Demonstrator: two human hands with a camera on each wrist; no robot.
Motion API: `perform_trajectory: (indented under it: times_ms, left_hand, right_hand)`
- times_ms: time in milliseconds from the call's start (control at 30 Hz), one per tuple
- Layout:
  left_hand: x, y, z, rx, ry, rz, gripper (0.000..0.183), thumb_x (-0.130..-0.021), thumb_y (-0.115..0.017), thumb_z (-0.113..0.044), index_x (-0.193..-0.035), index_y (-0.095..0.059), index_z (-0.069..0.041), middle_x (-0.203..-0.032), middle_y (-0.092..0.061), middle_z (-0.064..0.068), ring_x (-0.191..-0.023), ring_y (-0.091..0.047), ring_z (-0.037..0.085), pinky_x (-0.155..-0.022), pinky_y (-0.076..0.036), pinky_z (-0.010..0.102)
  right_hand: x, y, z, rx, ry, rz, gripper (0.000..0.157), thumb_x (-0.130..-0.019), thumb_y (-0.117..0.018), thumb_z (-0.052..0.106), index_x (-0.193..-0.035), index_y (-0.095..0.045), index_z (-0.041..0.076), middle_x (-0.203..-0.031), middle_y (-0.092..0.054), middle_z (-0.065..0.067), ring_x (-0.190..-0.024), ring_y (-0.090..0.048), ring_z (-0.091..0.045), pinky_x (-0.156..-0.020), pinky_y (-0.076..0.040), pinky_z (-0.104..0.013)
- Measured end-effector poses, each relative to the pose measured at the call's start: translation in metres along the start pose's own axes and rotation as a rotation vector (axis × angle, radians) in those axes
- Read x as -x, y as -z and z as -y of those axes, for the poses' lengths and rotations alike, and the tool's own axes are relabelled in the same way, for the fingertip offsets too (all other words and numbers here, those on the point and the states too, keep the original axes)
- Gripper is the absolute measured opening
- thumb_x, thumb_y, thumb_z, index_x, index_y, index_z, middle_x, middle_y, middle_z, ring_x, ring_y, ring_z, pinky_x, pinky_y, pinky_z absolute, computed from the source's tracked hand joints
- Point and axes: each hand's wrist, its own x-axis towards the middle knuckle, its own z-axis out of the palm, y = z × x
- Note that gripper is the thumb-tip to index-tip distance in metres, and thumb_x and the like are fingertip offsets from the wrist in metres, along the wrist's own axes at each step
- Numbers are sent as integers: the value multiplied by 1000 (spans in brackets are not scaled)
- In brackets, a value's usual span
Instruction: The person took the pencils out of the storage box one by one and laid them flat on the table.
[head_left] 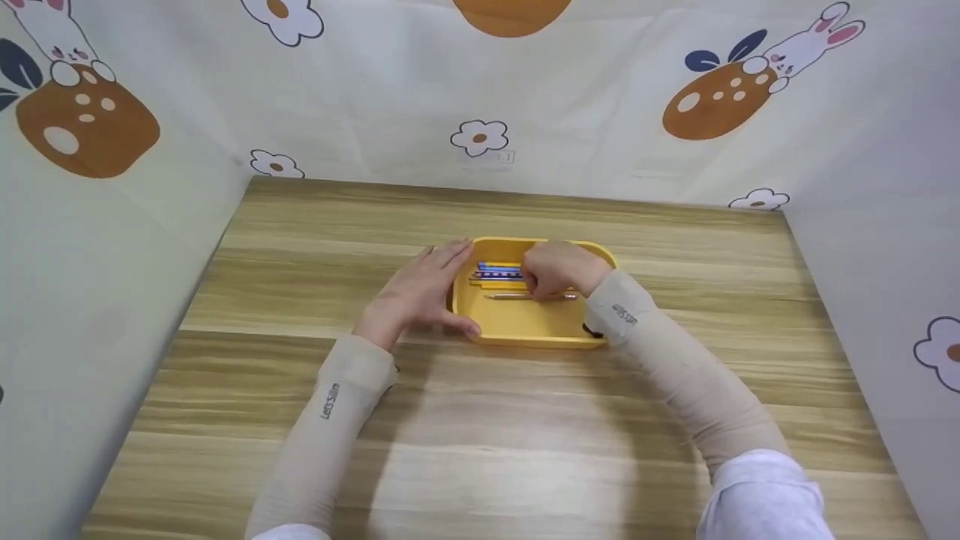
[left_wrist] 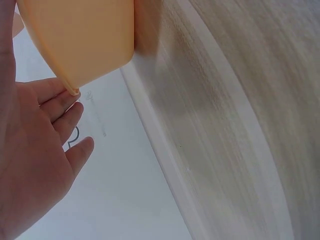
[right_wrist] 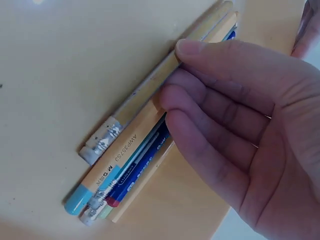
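Tray [head_left: 517,342]: yellow and round-cornered, set just right of the left hand and beneath the right hand as I watch through the head camera.
Left hand [head_left: 416,289]: fingers and thumb extended and spread, touching the tray's left end.
Right hand [head_left: 559,266]: reaching inside the tray, fingers curled; on my right wrist view, thumb and forefinger pinch the eraser-tipped pencil.
Eraser-tipped pencil [right_wrist: 142,95]: inside the tray, sticking out either side of the right thumb, with a silvery ferrule and pale eraser; I cannot tell whether it touches the tray floor.
Orange pencil [right_wrist: 122,150]: blue-ended, printed AWP357S3, close beside the pinched one, by the curled right fingers.
Dark blue pencil [right_wrist: 145,165]: red at one end, farther from the right thumb than the orange one.
Tabletop [head_left: 495,450]: wood-grained, below both hands.
Backdrop [head_left: 375,97]: pale, printed with flowers and rabbits, well beyond both hands.
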Motion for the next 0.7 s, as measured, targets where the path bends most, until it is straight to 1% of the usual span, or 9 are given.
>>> perform_trajectory:
  times_ms: [100, 233, 400, 533, 700]
  left_hand:
    - [0, 1, 0, 7, -2, -3, 133, -65, -75, -77, -161, -12, -11, -169, -13, 5, -157, -12, 24, -131, -8, 45]
    - [0, 1, 0, 11, -2, -6, 133, -64, -76, -76, -161, -12, -11, -169, -13, 4, -157, -13, 24, -131, -9, 45]
    - [0, 1, 0, 9, -3, -5, 133, -65, -76, -76, -161, -12, -11, -170, -12, 5, -157, -13, 25, -131, -9, 47]
    - [0, 0, 1, -5, -3, -1, 134, -64, -74, -78, -161, -11, -11, -170, -11, 5, -157, -12, 25, -131, -9, 46]
    - [0, -1, 1, -5, 0, 2, 134, -64, -73, -79, -161, -11, -11, -170, -10, 5, -157, -12, 25, -131, -9, 46]
  right_hand:
    - [3, 2, -3, -16, 2, -31, 9, -79, -70, 10, -70, -67, 13, -67, -57, 3, -61, -49, -13, -52, -36, -23]
    - [8, 7, -4, -20, 9, -85, 7, -80, -75, 15, -76, -70, 11, -72, -64, 1, -67, -51, -15, -58, -40, -24]
    - [12, 13, -5, -56, 21, -102, 6, -83, -74, 15, -81, -70, 11, -80, -68, -2, -71, -54, -16, -64, -45, -26]
    - [18, 18, -4, -98, 60, -124, 4, -84, -72, 13, -84, -69, 11, -82, -68, -3, -73, -57, -16, -66, -48, -28]
    - [29, 25, -6, -135, 112, -183, 4, -85, -71, 11, -89, -70, 10, -85, -70, -5, -76, -60, -17, -70, -53, -31]
